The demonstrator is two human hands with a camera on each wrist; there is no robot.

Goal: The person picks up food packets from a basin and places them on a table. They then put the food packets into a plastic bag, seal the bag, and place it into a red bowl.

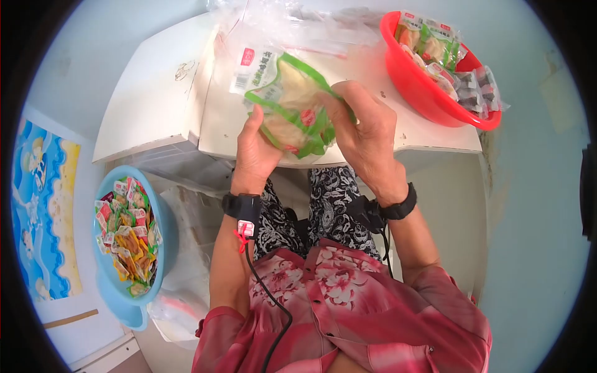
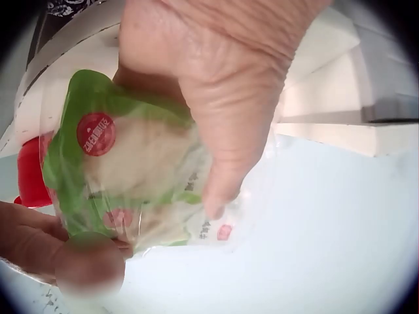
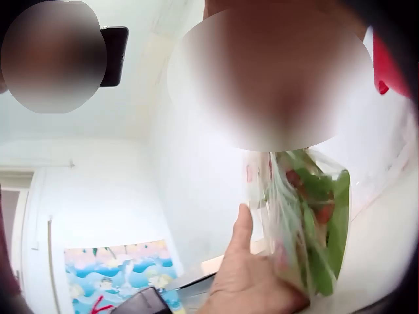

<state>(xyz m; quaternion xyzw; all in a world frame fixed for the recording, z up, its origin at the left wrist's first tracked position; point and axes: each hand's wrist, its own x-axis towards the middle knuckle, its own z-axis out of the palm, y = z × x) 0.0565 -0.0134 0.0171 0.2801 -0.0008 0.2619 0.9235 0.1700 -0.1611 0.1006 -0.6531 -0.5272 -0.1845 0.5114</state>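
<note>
A clear plastic food packet [image 1: 289, 93] with green bands, white printed panels and pale contents is held up over the front edge of the white desk [image 1: 227, 127]. My left hand [image 1: 256, 155] grips its lower left corner, the thumb lying along the front face; the left wrist view shows that thumb pressed on the packet [image 2: 141, 150]. At the packet's right side my right hand [image 1: 370, 137] pinches the edge, its fingertips partly hidden. In the right wrist view a blurred patch covers the right hand, while the left hand [image 3: 252, 281] supports the packet from below.
A red basin [image 1: 413, 93] holding similar packets and small dark-filled packets stands at the desk's right. Low on the left, a light blue basin [image 1: 165, 242] holds many small colourful packets. Crumpled clear plastic bags [image 1: 267, 22] lie at the back of the desk.
</note>
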